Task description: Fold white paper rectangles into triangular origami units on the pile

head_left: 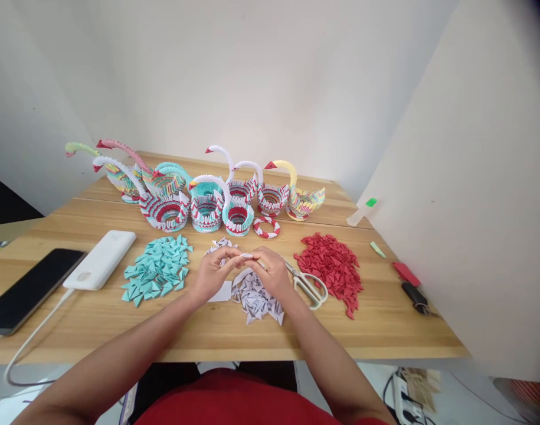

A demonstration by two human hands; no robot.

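My left hand (214, 271) and my right hand (272, 271) meet above the middle of the table, fingertips pinched together. Between them is a small folded white paper piece (246, 255), gripped from both sides. Just below my hands lies a pile of white folded paper triangles (258, 298), with more of the same pieces partly hidden behind my left hand. A flat white paper sheet (221, 291) rests under my left wrist. Beside my right hand lie scissors (311, 287), their blades partly covered by the hand.
Turquoise triangles (157, 271) are heaped on the left, red triangles (331, 265) on the right. Several folded-paper swans (167, 206) stand behind, near a red-and-white ring (267, 227). A phone (28, 289) and a cabled power bank (100, 260) lie left; a black key fob (415, 297) lies right.
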